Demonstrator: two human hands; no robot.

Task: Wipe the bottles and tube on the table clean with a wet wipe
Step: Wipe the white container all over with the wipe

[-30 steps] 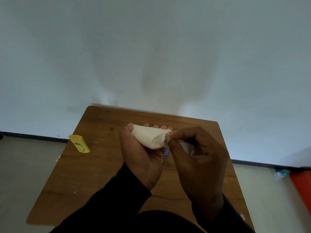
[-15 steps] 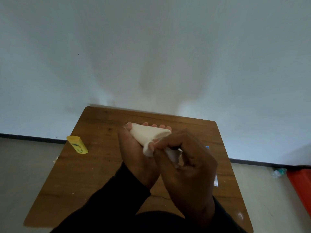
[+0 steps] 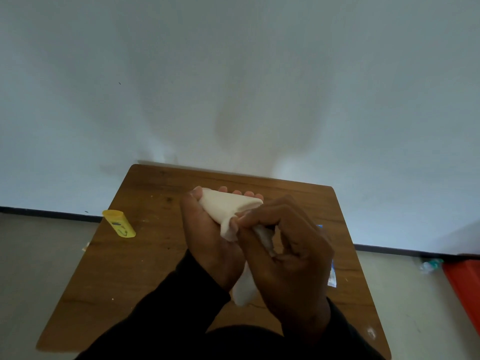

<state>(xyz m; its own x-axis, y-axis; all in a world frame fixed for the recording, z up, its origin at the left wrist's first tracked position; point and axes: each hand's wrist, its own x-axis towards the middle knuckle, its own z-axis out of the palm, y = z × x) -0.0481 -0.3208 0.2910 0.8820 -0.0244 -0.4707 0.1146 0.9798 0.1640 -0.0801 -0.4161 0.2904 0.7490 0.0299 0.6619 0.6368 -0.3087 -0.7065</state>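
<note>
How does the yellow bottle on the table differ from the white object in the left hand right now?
The yellow plastic bottle lies on its side at the left edge of the wooden table, untouched; the white tapered object is held above the table in the left hand. The yellow bottle is bare; the white object has a white wet wipe pressed against it by the right hand. Both are small and elongated.

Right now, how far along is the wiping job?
Nothing looks finished for certain. In hand: the left hand holds a white item wrapped in the white wet wipe, which the right hand pinches. Left: the yellow plastic bottle lying untouched at the wooden table edge.
</note>
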